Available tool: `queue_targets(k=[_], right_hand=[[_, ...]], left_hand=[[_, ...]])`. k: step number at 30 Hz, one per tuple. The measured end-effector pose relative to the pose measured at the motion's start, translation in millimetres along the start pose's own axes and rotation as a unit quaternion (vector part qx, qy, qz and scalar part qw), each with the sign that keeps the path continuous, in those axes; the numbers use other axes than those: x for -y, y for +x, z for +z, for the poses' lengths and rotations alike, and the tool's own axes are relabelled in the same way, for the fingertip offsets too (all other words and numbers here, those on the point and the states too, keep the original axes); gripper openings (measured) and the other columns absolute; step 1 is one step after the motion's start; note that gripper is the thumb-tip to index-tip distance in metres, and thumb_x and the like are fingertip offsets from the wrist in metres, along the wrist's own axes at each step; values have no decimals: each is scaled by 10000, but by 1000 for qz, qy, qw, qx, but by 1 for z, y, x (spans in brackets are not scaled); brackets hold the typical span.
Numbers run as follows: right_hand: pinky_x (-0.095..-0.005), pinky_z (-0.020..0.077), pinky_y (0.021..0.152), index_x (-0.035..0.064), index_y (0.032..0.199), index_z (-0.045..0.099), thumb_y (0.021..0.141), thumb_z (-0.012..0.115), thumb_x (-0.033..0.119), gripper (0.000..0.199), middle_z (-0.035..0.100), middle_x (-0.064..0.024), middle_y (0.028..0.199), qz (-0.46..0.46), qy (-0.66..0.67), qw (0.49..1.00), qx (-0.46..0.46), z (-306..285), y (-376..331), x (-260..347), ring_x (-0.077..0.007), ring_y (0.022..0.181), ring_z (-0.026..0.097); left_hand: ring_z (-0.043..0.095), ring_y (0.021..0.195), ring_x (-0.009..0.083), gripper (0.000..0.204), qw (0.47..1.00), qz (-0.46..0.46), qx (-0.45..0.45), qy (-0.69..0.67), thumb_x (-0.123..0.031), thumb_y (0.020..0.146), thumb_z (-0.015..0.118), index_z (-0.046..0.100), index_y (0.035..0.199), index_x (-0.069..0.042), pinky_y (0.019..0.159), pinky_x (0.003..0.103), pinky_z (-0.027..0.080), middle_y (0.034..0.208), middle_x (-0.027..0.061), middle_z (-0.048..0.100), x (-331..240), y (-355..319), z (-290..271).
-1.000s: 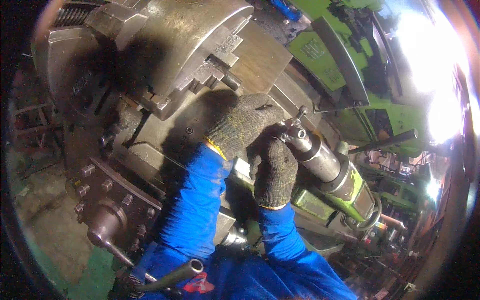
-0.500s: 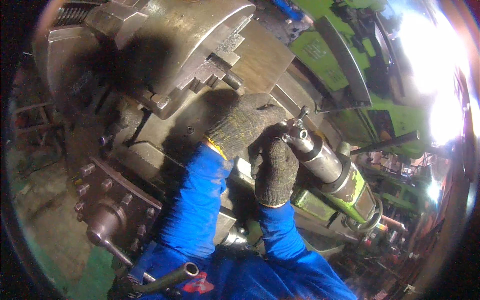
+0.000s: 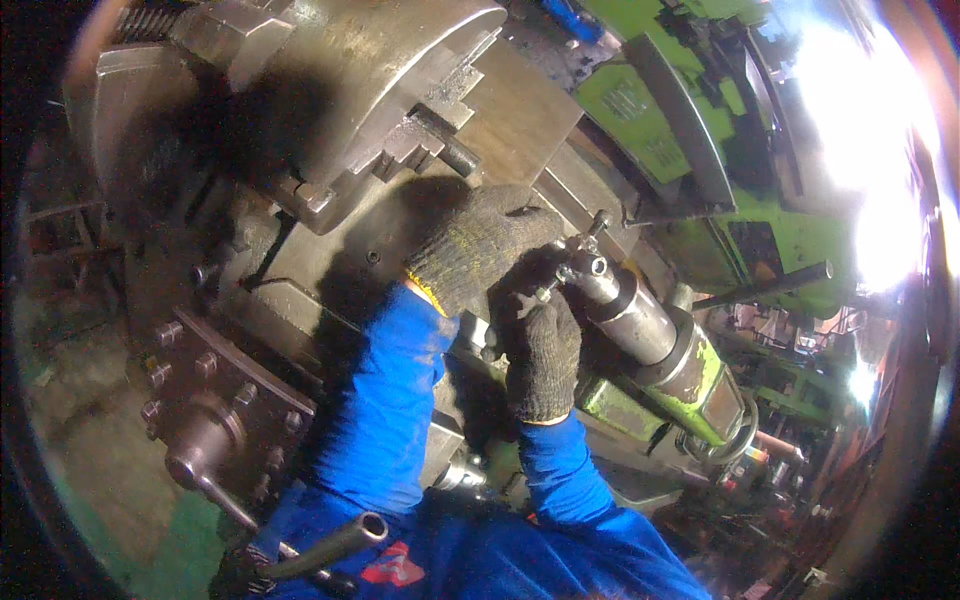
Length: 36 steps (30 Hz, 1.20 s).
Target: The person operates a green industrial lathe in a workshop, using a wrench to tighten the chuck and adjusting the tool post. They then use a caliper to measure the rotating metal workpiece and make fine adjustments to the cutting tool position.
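My left hand [image 3: 485,240], in a dark knit glove with a yellow cuff edge, curls round the front of a steel fitting [image 3: 590,275] with short protruding studs. This fitting sits at the end of the tailstock quill [image 3: 640,325] of a lathe. My right hand [image 3: 545,360], gloved too, is just below it. Its fingers are closed on a small shiny metal piece [image 3: 543,294], apparently a bolt or screw, beside the fitting. The left fingertips are partly hidden behind the hand and in shadow.
Up and left of my hands is the large lathe chuck [image 3: 400,70] with stepped jaws [image 3: 420,135]. A bolted round turret with a lever [image 3: 205,440] stands at the lower left. The green-painted tailstock body [image 3: 710,395] and a long lever [image 3: 770,287] lie to the right.
My right hand has drawn slightly down and back from the fitting, so the small metal piece at its fingertips now shows. The left hand keeps nearly the same place.
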State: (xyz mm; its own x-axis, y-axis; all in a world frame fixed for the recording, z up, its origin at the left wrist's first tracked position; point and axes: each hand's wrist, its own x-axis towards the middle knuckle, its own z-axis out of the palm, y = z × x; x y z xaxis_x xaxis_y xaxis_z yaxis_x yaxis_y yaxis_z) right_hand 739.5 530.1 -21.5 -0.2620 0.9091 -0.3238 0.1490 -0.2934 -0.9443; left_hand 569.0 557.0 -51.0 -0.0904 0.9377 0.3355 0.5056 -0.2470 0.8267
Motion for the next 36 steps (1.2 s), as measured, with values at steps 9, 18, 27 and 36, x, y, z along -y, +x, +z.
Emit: queue_targets(k=[9, 18, 27, 36], right_hand=[[-300, 468, 624, 33, 1083, 670, 1033, 618, 249, 227, 665, -30, 852, -288, -327, 899, -49, 5, 20, -3, -144, 713, 607], [-267, 505, 765, 55, 1247, 635, 1071, 587, 314, 317, 692, -39, 1081, -43, 164, 981, 89, -2, 16, -19, -147, 902, 638], [-291, 412, 523, 4, 981, 692, 1050, 596, 365, 380, 659, -74, 765, -198, -271, 941, -54, 6, 14, 3, -148, 578, 558], [-298, 471, 556, 10, 918, 654, 1032, 612, 375, 384, 654, -81, 746, -5, 123, 992, -16, 6, 14, -5, -161, 608, 591]], left_hand=[[666, 1091, 334, 285, 999, 39, -28, 6, -66, 850, 633, 744, 1111, -90, 925, 421, 543, 1157, 153, 693, -4, 2, 0], [665, 1099, 330, 259, 997, 49, -53, 15, -64, 842, 638, 738, 1079, -96, 953, 430, 532, 1150, 146, 696, -1, 0, 4], [658, 1125, 340, 286, 998, 54, -29, 28, -72, 857, 634, 738, 1122, -106, 977, 433, 522, 1186, 151, 693, 3, 2, 6], [662, 1120, 347, 278, 998, 50, -31, 38, -81, 857, 640, 737, 1117, -106, 962, 437, 530, 1181, 162, 691, 2, 0, 3]])
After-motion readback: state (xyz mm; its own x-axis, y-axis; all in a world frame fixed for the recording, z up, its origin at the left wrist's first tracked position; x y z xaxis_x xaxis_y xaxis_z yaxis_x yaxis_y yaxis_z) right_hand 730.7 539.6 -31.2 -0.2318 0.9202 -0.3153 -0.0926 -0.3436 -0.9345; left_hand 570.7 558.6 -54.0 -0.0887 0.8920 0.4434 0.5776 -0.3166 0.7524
